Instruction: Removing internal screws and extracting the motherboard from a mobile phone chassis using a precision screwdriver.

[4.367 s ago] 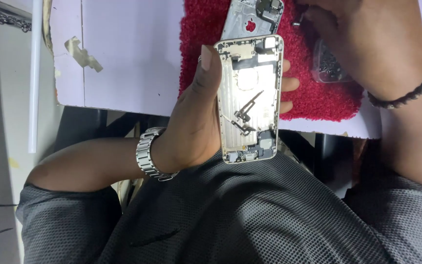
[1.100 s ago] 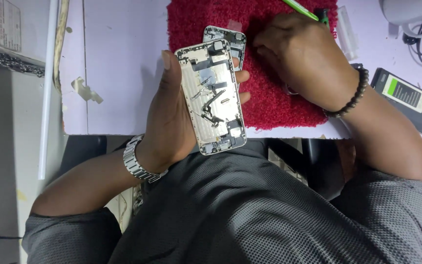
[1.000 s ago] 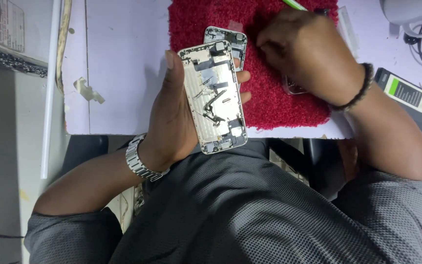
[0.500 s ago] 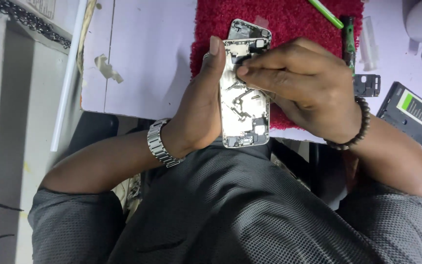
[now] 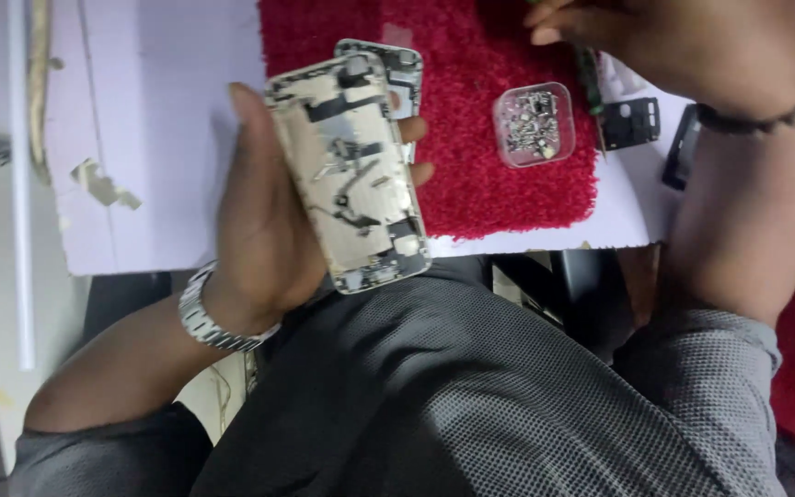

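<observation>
Left hand gripping, right hand raised at the far edge of view.

Left hand (image 5: 269, 230): palm up toward the camera, thumb stretched along the left side of what it holds, fingertips (image 5: 420, 171) wrapping round the right side, grip closed. Left wrist bent slightly, forearm running down-left to a bent elbow, grey sleeve at the upper arm. Right hand (image 5: 664, 41): back of hand to the camera, partly cut off by the top edge, fingers pointing left and curled together; whether they pinch anything is unclear. Right forearm drops nearly straight down from the wrist to the grey sleeve. Hands are well apart, not touching.
</observation>
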